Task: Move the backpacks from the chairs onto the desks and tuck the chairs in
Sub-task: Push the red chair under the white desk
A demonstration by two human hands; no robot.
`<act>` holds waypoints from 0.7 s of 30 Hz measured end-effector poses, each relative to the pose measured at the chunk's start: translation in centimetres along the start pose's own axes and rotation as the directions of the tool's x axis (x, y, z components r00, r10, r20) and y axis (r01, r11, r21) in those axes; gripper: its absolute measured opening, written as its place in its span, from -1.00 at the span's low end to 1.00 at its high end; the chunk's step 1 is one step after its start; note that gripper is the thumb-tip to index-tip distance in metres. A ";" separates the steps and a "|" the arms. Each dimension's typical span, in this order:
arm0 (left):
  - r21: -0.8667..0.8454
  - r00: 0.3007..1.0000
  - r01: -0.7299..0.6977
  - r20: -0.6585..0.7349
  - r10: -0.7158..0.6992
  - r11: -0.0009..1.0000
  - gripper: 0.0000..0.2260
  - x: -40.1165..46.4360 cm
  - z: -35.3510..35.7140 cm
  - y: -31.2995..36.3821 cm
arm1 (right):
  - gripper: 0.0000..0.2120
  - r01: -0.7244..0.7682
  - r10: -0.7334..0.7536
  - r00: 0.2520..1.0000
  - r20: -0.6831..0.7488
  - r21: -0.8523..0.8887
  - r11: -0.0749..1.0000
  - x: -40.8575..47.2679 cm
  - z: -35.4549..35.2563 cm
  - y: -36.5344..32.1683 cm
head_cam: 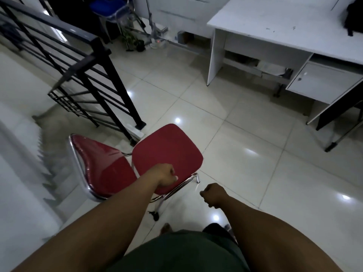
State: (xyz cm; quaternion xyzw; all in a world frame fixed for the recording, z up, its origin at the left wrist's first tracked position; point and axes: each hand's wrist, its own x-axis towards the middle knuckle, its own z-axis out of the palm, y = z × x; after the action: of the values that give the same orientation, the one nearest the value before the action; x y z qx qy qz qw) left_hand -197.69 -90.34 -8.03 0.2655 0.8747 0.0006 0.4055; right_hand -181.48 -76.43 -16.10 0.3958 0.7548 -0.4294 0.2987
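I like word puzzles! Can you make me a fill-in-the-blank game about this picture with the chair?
1. The chair seat is coloured ____.
2. The ____ hand grips the seat's edge.
3. The right hand is a fist that holds ____.
4. The black backpack lies on the white ____.

Missing words: red; left; nothing; desk
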 end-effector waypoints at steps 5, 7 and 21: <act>0.006 1.000 0.022 0.021 -0.023 1.000 -0.61 -0.2 -1.2 -5.7 | -0.72 0.036 -0.036 0.999 0.039 -0.008 0.999 -1.0 5.2 -4.7; -0.011 0.999 0.027 0.025 -0.026 1.000 -0.61 0.0 -1.8 -7.6 | -0.73 0.040 -0.039 0.999 0.035 -0.044 0.998 -0.7 6.2 -6.3; -0.095 0.997 0.069 -0.009 -0.070 0.993 -0.62 1.5 -6.3 -16.5 | -0.69 0.120 -0.112 0.993 0.049 -0.200 0.972 2.7 7.2 -15.9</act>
State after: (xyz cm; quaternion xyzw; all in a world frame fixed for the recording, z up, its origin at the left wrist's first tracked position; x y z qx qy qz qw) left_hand -210.61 -102.51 -8.43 0.2153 0.8849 0.0297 0.4120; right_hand -195.67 -86.99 -14.95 0.3105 0.8108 -0.3742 0.3259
